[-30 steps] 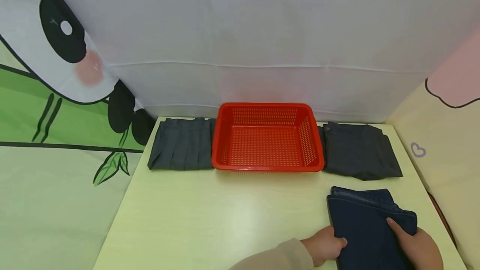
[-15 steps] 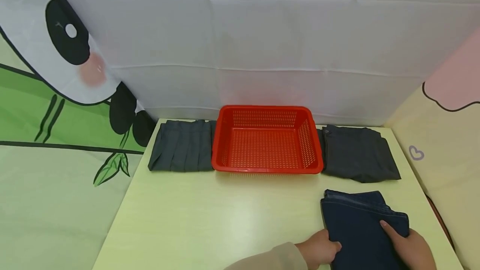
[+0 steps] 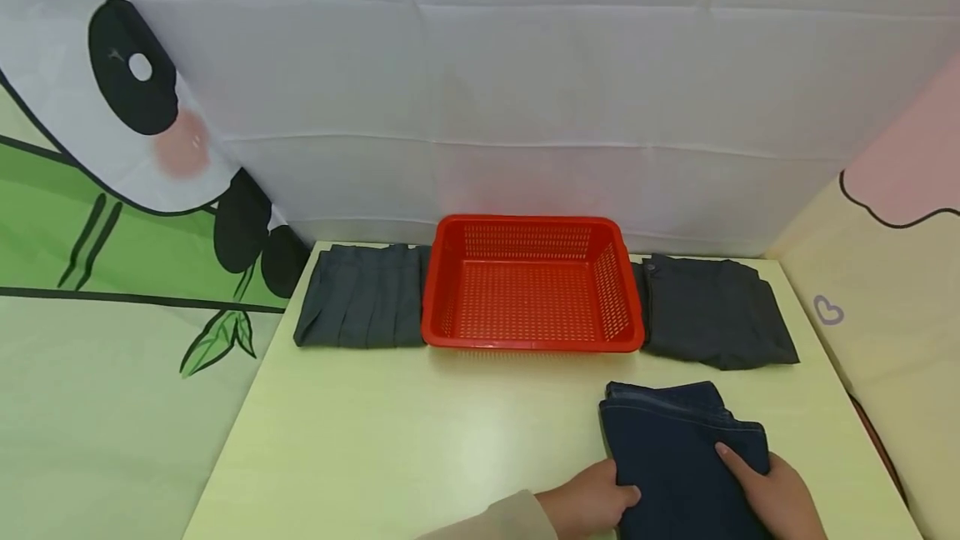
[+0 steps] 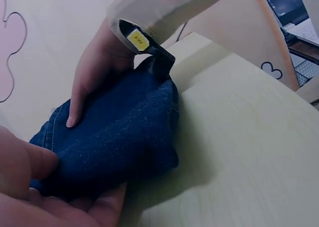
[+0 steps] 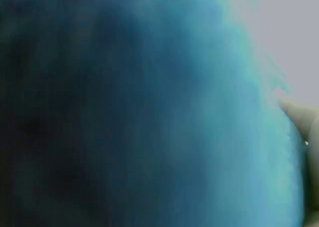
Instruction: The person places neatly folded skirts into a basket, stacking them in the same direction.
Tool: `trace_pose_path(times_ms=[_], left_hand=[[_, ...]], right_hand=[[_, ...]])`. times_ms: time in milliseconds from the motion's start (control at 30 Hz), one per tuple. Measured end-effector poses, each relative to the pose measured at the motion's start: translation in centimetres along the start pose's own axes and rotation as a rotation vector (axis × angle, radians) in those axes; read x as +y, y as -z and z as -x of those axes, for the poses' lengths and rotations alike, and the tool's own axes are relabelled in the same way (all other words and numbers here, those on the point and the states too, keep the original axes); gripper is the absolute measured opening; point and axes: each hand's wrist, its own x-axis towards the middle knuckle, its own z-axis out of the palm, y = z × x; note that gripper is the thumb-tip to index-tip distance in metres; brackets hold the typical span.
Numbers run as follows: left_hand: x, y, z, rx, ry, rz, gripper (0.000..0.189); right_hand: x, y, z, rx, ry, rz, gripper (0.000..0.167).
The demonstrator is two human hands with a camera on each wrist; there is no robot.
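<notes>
A folded pair of dark blue jeans (image 3: 675, 457) is held between both hands at the front right of the table. My left hand (image 3: 592, 497) grips its left edge, thumb on top and fingers underneath, as the left wrist view shows. On the opposite edge my right hand (image 3: 776, 490) holds the denim, its thumb lying along the upper face. In the left wrist view the folded jeans (image 4: 114, 127) are tilted close over the tabletop. Blurred blue cloth (image 5: 164, 112) fills most of the right wrist view. The lower end of the bundle is cut off in the head view.
A red plastic basket (image 3: 532, 344) with perforated walls stands at the back middle of the pale table (image 3: 375, 440). Folded dark grey pleated cloth (image 3: 363, 298) lies left of it, folded black trousers (image 3: 716, 315) right. A printed cloth wall (image 3: 525, 73) rises behind.
Both hands have carried the folded jeans leftward across the front of the table, keeping the same grip. The basket and other folded clothes stay put; the head view has shifted slightly.
</notes>
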Motion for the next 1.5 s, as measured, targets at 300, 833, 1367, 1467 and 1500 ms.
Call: trace_pose_path(times_ms=[300,833,1367,1467,1500], left_hand=[[-1.7,3.6,3.2,0.001,-0.150,0.083,0.046],[-0.8,6.3,7.9,0.195,-0.196,0.154,0.042],[3.6,7.6,13.3,0.265,-0.339,0.218,0.045],[4.8,8.3,13.7,0.306,-0.360,0.226,0.047],[5.1,8.6,13.8,0.318,-0.374,0.228,0.047]], right_hand=[[-4.0,-2.5,0.6,-0.079,0.055,-0.059,0.104],[-8.9,-4.2,2.8,-0.146,0.092,-0.380,0.095],[-14.2,-1.6,6.5,-0.207,0.137,-0.621,0.079],[-15.6,-1.1,6.6,-0.227,0.190,-0.701,0.073],[-16.0,-1.0,6.7,-0.235,0.213,-0.723,0.071]])
